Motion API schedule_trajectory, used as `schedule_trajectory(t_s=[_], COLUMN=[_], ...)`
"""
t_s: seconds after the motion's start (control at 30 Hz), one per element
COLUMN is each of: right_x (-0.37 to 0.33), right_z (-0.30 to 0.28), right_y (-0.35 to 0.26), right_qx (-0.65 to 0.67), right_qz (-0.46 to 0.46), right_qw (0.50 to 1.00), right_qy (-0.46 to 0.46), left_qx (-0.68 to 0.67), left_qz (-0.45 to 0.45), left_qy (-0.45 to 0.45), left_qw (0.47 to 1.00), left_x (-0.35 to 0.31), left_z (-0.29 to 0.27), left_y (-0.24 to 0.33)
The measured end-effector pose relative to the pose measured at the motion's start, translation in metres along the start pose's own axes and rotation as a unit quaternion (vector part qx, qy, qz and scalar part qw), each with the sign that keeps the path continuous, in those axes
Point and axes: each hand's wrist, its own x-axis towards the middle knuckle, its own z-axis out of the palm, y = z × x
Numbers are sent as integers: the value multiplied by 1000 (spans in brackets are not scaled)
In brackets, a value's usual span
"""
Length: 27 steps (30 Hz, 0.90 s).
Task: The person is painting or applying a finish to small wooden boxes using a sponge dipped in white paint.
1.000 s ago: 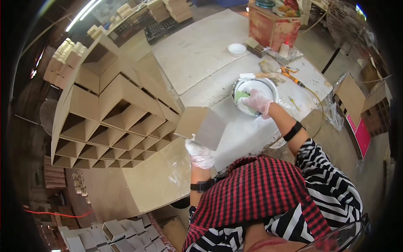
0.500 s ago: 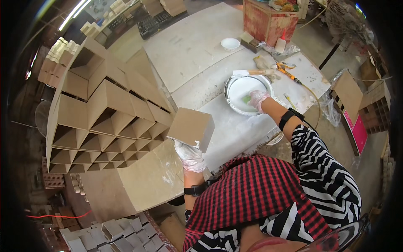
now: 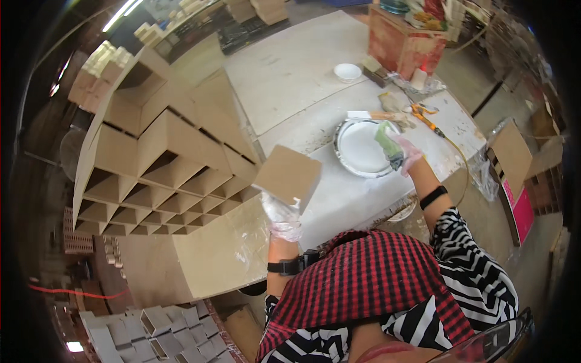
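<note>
The gloved left hand (image 3: 282, 216) grips a brown box (image 3: 287, 172) by its near side, its fingers partly hidden by the box, above the left end of the bench's (image 3: 345, 209) near edge. The gloved right hand (image 3: 411, 155) has its fingers closed on a green cloth (image 3: 386, 140) at the right rim of a bowl (image 3: 339, 157) of white liquid, which stands inward from that same edge.

The box (image 3: 285, 172) is right of the stacked boxes (image 3: 192, 144), left of the basin (image 3: 337, 151).
</note>
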Motion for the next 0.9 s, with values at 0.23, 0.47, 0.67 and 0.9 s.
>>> schedule_trajectory(t_s=[0.23,0.47,0.67,0.9], right_x=[-63,-74,-91,-84], right_z=[78,143,164,192], right_y=[-30,-69,-63,-74], right_qx=[-272,-585,-585,-593], right_qz=[-364,-480,-606,-451], right_qw=[879,635,478,654], right_qy=[-146,-153,-250,-131], left_qx=[42,57,-5,59], left_qz=[-58,-85,-111,-85], left_qy=[-8,13,-35,24], left_qw=[997,995,993,994], left_x=[13,3,6,2], left_z=[6,2,-8,-3], left_y=[-8,-15,-2,-6])
